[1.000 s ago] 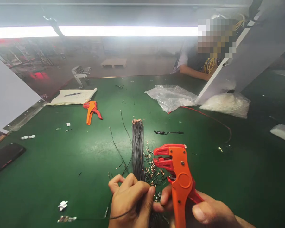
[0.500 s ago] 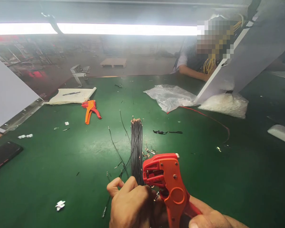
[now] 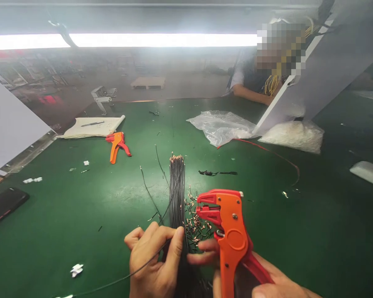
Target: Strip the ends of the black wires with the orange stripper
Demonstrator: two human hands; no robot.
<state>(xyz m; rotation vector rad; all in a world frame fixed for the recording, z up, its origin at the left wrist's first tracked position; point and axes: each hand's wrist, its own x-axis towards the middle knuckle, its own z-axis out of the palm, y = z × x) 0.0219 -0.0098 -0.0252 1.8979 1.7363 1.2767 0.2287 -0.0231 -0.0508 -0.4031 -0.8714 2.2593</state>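
Observation:
A long bundle of thin black wires [image 3: 176, 190] with bare copper ends lies on the green table [image 3: 105, 215]. My left hand [image 3: 157, 260] is closed at the bundle's left side, thumb and forefinger pinching a single black wire [image 3: 121, 278] that trails to the lower left. Held in my right hand [image 3: 276, 281] is a red and orange wire stripper [image 3: 233, 236], its jaws apart and pointing left. Some right-hand fingers reach out behind the tool towards the bundle. Small copper-ended scraps [image 3: 199, 223] are scattered between bundle and stripper.
A second stripper [image 3: 118, 145] lies by an open notebook [image 3: 90, 126] with a pen. Plastic bags [image 3: 222, 126] rest at the back right, near a slanted panel. A dark phone [image 3: 6, 205] is at the left edge. Across the table, a person's forearm [image 3: 251, 94] shows.
My left hand has moved left, and a wire now trails from it. The stripper has shifted right and slightly up, away from the bundle, uncovering more scraps.

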